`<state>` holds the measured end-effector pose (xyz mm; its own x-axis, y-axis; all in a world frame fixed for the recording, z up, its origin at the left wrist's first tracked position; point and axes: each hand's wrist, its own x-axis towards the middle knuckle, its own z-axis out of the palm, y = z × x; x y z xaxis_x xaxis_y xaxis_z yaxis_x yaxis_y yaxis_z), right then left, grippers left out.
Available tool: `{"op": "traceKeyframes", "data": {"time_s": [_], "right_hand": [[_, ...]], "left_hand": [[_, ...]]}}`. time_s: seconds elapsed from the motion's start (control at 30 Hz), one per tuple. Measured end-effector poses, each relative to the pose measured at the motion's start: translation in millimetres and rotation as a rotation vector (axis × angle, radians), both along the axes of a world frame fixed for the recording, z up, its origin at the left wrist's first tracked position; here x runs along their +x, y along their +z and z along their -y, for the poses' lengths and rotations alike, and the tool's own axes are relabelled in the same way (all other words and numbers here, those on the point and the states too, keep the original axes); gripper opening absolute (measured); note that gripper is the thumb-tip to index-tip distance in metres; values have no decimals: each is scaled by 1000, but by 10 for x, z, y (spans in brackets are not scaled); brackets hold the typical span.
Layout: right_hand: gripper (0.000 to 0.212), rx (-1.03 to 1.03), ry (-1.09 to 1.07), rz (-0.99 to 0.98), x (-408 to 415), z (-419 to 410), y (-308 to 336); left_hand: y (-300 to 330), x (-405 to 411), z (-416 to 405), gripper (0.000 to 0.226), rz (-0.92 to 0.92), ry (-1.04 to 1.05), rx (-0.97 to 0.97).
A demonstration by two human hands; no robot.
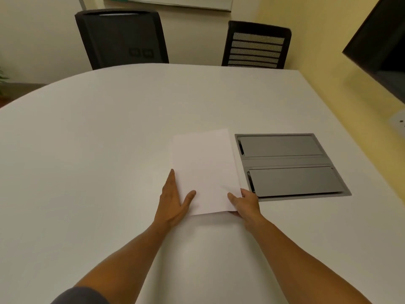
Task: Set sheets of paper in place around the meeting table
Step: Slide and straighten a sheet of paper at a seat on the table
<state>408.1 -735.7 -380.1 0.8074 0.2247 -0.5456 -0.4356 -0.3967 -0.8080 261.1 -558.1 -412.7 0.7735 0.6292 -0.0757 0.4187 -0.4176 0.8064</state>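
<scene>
A white sheet of paper (203, 170) lies on the white meeting table (98, 139), near its middle, just left of a grey hatch. My left hand (175, 200) rests flat along the paper's left edge, fingers straight, thumb lying on the sheet. My right hand (246, 204) pinches the paper's near right corner, thumb on top and fingers underneath. I cannot tell whether this is one sheet or a thin stack.
A grey cable hatch (289, 165) with two closed lids is set into the table right of the paper. Two black chairs (122, 38) (256, 46) stand at the far edge. A yellow wall and a dark screen (381, 42) are at the right.
</scene>
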Motion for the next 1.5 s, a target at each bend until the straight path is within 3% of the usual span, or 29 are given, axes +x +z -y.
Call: {"op": "traceKeyframes", "data": {"time_s": [0.13, 0.33, 0.4, 0.63, 0.77, 0.9, 1.07, 1.5], "right_hand": [[12, 56, 7, -5, -99, 288, 216], [15, 74, 31, 49, -168, 848, 603], [16, 62, 26, 73, -190, 1132, 717], [12, -102, 20, 144, -323, 2342, 891], [8, -203, 23, 172, -422, 3052, 887], [27, -272, -41, 162, -567, 3751, 813], [28, -360, -141, 148, -700, 4440, 685], [21, -531, -128, 47, -929, 5086, 77]], "left_hand": [[387, 83, 175, 95, 36, 134, -355], [859, 104, 519, 44, 200, 298, -553], [968, 97, 705, 17, 213, 307, -561], [1172, 41, 1641, 29, 142, 110, -521], [1130, -19, 2218, 15, 31, 27, -456], [1043, -117, 2843, 10, -65, -36, -438], [910, -208, 3508, 24, -150, -69, -443], [361, -419, 4160, 16, -318, -53, -341]]}}
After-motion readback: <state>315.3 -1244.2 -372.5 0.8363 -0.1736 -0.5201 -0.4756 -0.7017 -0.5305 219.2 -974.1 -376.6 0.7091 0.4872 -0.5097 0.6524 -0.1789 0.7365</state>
